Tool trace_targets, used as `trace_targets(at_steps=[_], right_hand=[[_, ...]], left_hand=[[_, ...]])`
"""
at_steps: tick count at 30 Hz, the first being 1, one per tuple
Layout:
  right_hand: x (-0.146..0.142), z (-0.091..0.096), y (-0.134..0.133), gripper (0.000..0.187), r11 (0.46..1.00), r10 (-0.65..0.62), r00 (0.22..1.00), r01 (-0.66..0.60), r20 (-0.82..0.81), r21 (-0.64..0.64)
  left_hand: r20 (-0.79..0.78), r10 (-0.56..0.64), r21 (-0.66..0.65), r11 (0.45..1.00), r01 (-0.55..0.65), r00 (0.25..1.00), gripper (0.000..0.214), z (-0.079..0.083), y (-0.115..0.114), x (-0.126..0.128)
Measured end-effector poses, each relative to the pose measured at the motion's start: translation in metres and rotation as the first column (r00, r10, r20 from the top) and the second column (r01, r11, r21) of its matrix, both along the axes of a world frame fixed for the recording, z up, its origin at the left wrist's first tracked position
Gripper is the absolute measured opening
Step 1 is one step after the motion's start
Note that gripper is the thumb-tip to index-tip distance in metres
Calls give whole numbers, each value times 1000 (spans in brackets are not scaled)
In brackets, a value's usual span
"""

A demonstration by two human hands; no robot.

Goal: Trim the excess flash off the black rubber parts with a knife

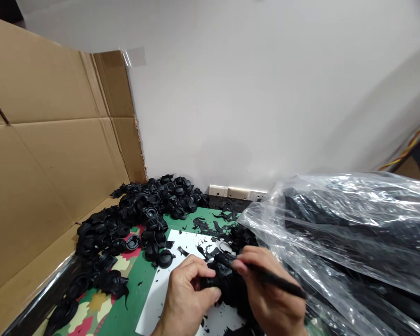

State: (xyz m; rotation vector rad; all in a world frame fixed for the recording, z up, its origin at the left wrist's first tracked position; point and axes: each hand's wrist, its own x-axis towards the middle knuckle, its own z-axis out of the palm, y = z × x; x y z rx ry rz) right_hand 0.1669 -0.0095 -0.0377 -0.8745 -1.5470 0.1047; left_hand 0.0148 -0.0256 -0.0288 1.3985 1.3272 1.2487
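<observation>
Low in the middle of the head view, my left hand (187, 294) pinches a black ribbed rubber part (208, 281) between thumb and fingers. My right hand (271, 296) is closed round a slim black-handled tool (283, 282), held like a pen. The tool's front end reaches toward the rubber part; dark on dark, I cannot tell whether it touches or what kind of tip it has. Beneath both hands lies a white sheet (154, 298), scattered with black scraps (203, 226) that spread beyond its far edge.
A heap of black rubber parts (150, 205) covers the left and back of the green mat (126, 298). Cardboard (56, 163) stands along the left. A clear plastic bag (336, 224) of dark pieces fills the right. Sockets (238, 192) sit low against the white wall (252, 93).
</observation>
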Motion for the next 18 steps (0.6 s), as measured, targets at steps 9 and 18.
trace_targets(at_steps=[9,18], right_hand=[[-4,-17,-7,16,893,38,880,-242,-473,-378],[-9,0,-11,23,859,152,834,-377,-530,-347]], left_hand=[[40,40,-5,999,-40,998,16,3,2,-2],[128,82,-25,997,-79,988,17,5,5,-3]])
